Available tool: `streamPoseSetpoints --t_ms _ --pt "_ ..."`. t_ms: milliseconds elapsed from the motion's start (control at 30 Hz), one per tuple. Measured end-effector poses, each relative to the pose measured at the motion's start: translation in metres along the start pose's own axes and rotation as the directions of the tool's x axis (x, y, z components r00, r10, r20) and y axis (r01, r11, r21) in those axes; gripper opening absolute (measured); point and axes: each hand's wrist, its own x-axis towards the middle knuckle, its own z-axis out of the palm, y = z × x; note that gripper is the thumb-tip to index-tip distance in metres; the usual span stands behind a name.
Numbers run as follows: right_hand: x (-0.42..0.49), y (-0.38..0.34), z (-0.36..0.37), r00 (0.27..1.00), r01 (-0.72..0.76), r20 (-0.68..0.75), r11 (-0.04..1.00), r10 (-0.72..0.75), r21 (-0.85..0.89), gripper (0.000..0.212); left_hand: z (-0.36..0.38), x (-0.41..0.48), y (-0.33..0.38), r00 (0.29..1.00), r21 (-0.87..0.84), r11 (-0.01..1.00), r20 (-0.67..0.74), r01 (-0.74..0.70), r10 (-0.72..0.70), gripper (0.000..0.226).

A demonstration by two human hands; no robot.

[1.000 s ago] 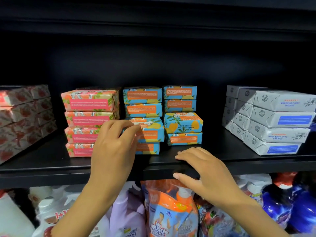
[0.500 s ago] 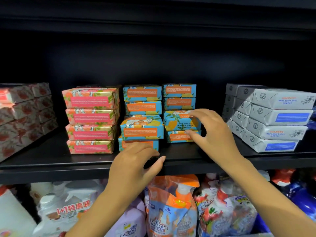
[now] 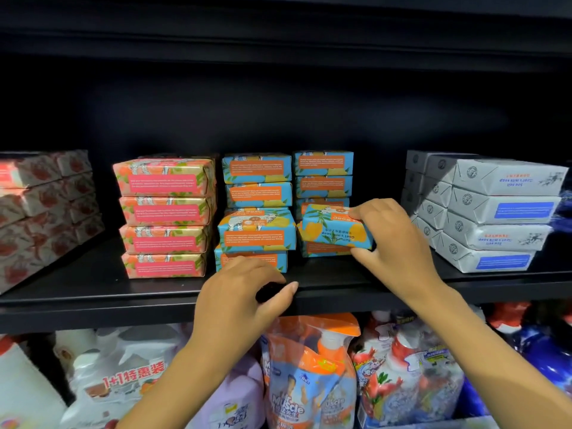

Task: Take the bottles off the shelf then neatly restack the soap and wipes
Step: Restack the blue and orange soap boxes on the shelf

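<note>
Open shelf (image 3: 383, 267) gap between blue soap stack (image 3: 322, 178) and white boxes (image 3: 495, 212).

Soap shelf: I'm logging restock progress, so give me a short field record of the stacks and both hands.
shelf: black, carries rows of soap stacks
pink stack: four high, even
blue stacks: two side by side, front bars out of line
blue bar: tilted, at front of the right blue stack
right hand: grips the blue bar
left hand: at shelf edge, holds nothing
white stack: four high, right end
bottles: on the level below
</note>
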Motion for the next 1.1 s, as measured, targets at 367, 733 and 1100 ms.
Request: streamPoseSetpoints --t_ms 367,733,1100 --pt "-0.03 -0.029 -0.032 0.839 0.4 -0.412 0.916 -0.356 0.022 0.022 -0.028 0.023 0.043 0.909 -0.765 0.493 0.322 0.414 -0.264 0.035" --pt "-0.022 -0.04 -0.047 0.998 0.035 -0.07 0.899 -0.005 0.436 0.068 -0.027 0.016 0.032 0.954 -0.852 0.456 0.149 0.257 -0.259 0.039" --pt "-0.013 -0.057 -0.055 0.995 -0.099 0.088 0.765 0.056 0.636 0.04 -0.025 0.016 0.027 0.988 -0.842 0.52 0.091 0.142 -0.123 0.042"
